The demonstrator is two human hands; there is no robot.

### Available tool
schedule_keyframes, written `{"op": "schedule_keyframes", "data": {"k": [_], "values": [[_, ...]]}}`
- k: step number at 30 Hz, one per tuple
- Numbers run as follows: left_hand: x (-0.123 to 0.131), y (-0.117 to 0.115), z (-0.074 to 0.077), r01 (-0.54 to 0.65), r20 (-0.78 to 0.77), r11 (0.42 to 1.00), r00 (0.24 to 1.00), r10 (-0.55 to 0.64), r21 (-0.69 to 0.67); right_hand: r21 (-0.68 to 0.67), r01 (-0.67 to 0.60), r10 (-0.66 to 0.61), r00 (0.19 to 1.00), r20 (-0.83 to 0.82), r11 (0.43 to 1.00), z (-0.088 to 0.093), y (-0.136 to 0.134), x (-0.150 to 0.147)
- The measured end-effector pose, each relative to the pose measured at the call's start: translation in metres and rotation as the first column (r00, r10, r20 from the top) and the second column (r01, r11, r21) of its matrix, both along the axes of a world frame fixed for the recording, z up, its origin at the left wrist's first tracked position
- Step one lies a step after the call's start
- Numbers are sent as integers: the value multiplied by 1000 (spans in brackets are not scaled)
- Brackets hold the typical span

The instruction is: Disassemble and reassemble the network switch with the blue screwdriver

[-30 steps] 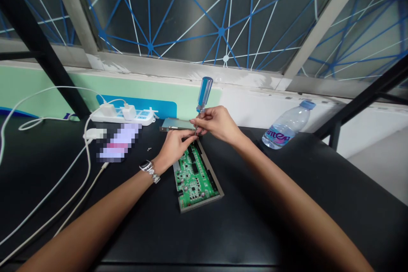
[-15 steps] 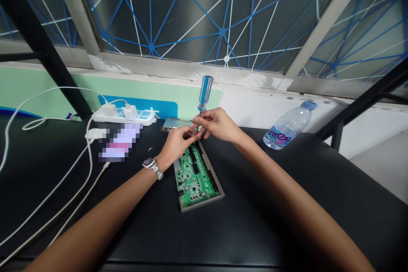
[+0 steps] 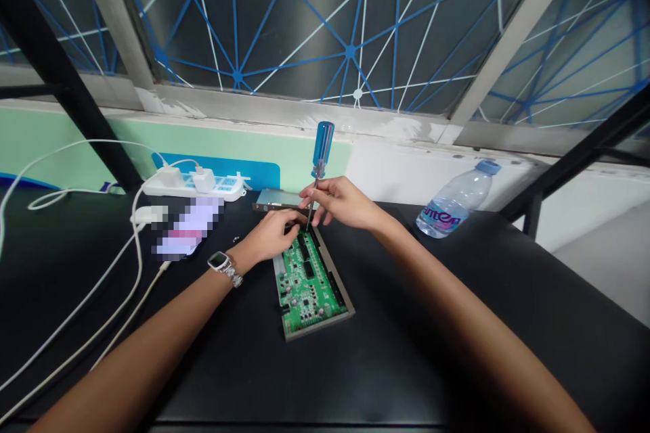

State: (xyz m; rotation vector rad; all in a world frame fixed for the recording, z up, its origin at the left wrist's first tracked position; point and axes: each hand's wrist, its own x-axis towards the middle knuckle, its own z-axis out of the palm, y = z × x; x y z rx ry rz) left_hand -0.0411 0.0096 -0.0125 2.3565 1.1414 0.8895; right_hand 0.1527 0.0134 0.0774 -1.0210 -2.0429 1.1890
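Note:
A screwdriver (image 3: 323,147) with a clear blue handle stands nearly upright, its tip down at the far end of a green circuit board (image 3: 312,284). My right hand (image 3: 344,201) pinches the metal shaft below the handle with thumb and fingertips. The board sits in a grey metal frame (image 3: 332,260) on the black table. My left hand (image 3: 269,235), wearing a watch (image 3: 219,261) and a bracelet, rests at the board's far left edge, fingers bent round it near the screwdriver's tip. Its fingertips are partly hidden.
Behind my left hand lies a flat metal piece (image 3: 274,198). To the left are tiny metal bits (image 3: 235,239), a blurred phone (image 3: 190,230), white cables (image 3: 137,237) and a power strip (image 3: 223,187). A water bottle (image 3: 454,203) stands at the right by the wall.
My left hand has drawn back left from the screwdriver's shaft to the board's edge. My right hand still holds the screwdriver, whose handle has turned slightly. The view has shifted a little.

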Motion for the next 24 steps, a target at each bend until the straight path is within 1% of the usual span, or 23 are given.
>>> {"op": "schedule_keyframes", "data": {"k": [4, 7, 10, 13, 16, 19, 21, 24], "values": [[-2, 4, -4, 54, 4, 998, 999, -54, 45, 29, -23, 22, 999, 41, 999, 1, 0, 2], [-2, 6, -6, 82, 2, 995, 997, -83, 52, 49, -2, 3, 1000, -21, 999, -2, 2, 3], [-1, 4, -7, 76, -14, 996, 997, -75, 55, -5, -7, 7, 993, -116, 1000, -6, 6, 4], [3, 0, -4, 35, -1, 997, 999, -35, 74, -65, -29, 19, 988, -156, 997, -8, 8, 6], [9, -7, 2, 19, 94, 997, 995, -27, 78, -61, -26, 17, 988, -151, 998, -6, 9, 9], [17, -12, 6, 61, 237, 998, 969, -67, 34, -39, -24, 19, 991, -131, 999, -4, 9, 12], [20, -13, 6, 78, 303, 997, 950, -75, 1, -37, -40, 35, 992, -118, 999, -4, 9, 13], [22, -11, 2, 95, 365, 995, 928, -73, -42, -45, -69, 64, 993, -101, 997, -3, 10, 15]]}}
